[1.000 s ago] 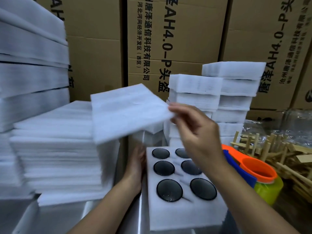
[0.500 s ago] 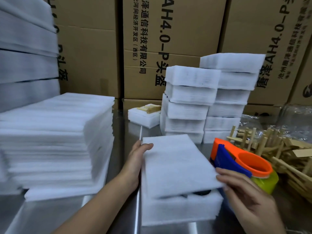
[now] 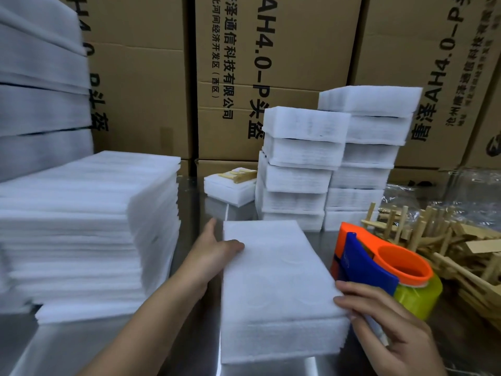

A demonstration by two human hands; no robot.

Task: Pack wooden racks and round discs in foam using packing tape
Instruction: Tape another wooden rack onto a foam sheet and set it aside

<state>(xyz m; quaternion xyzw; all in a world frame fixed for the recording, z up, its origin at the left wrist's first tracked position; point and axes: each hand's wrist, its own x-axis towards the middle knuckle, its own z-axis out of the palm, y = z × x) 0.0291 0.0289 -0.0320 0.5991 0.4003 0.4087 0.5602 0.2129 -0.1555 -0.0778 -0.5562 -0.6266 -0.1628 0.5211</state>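
Matt white foam block [image 3: 273, 280], glossy plastic tape dispenser [image 3: 379, 270], pale bare-wood racks [image 3: 455, 245], shiny metal table [image 3: 81, 346]

Centre carton [image 3: 271, 50], behind the stack of foam blocks [image 3: 303, 147]: large black "AH4.0-P头盔", printed sideways, read top to bottom.
Same carton, smaller lines alongside: "…泽通信科技有限公司"; "…河间经济开发区(西区)".
Right carton [image 3: 439, 63], right of the stack: "AH4.0-P", sideways, read bottom to top; small characters blurred.
Left carton [image 3: 135, 90], far left of the stack: "P", then two characters partly hidden.

- We find the foam block [image 3: 276, 289] at centre, the sheet stack [image 3: 89, 226] left of it.
- Tape dispenser [image 3: 379, 270] just right; wooden racks [image 3: 447, 248] farther right.
- Foam packs [image 3: 325, 164] stacked behind.
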